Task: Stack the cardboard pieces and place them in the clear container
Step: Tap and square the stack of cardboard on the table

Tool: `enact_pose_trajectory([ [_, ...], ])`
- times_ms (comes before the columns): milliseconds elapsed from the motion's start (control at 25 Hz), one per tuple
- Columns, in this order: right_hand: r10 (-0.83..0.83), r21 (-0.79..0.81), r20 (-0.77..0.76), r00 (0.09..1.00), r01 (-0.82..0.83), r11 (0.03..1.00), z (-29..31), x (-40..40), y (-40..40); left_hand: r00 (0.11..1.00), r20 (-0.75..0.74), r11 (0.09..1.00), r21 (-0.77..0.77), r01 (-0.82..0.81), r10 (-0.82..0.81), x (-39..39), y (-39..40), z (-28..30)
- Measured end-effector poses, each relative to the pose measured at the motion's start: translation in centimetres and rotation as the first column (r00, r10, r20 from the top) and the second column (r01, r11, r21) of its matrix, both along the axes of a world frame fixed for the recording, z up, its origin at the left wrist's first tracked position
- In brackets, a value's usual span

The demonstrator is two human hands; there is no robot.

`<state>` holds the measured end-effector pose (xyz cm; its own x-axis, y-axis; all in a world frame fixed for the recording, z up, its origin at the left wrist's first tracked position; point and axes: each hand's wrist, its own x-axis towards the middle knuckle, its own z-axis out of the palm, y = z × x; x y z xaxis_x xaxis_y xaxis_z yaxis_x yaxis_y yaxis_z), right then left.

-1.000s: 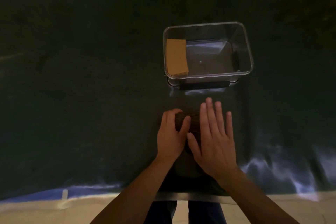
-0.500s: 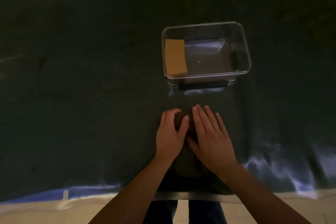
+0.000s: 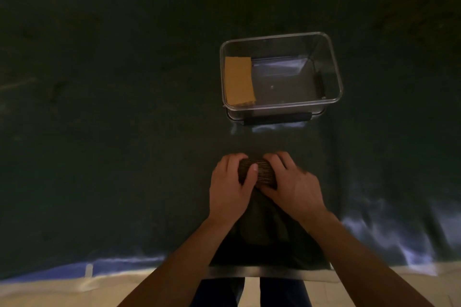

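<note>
very dim all over, the dark table cover (image 3: 99, 132) nearly swallowing detail. the far corners sink to black. pale bluish glare streaks along the near edge of the cover, strongest at the right. a soft sheen sits on the clear container (image 3: 334, 62). edges look soft and grainy, and straight lines bow with wide-angle distortion.

No text, label, brand, number or sign can be read anywhere in the dim view. The clear container (image 3: 334, 67) beyond the hands, the tan cardboard piece (image 3: 239, 81) lying inside it, and the ribbed cardboard stack (image 3: 259, 173) gripped between the left hand (image 3: 230, 189) and right hand (image 3: 293, 185) carry no legible markings.
</note>
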<state>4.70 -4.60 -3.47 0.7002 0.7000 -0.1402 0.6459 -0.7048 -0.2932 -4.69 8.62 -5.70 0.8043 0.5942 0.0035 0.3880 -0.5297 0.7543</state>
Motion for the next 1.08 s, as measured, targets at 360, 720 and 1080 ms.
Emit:
enact_pose_trajectory([
  [360,0.036,-0.005,-0.003,0.999,-0.036,0.999,0.1,0.5,0.1,0.973,-0.007,0.871,0.444,0.210,-0.231,-2.2,1.2,0.9],
  [720,0.028,-0.008,0.029,0.999,-0.028,1.000,-0.1,0.5,0.3,0.913,-0.238,0.728,0.551,0.408,-0.332,-3.5,0.7,0.4],
  [1080,0.030,-0.021,0.040,0.999,-0.029,0.999,-0.4,0.5,0.2,0.879,-0.341,0.744,0.479,0.467,-0.332,-3.2,0.6,0.7],
])
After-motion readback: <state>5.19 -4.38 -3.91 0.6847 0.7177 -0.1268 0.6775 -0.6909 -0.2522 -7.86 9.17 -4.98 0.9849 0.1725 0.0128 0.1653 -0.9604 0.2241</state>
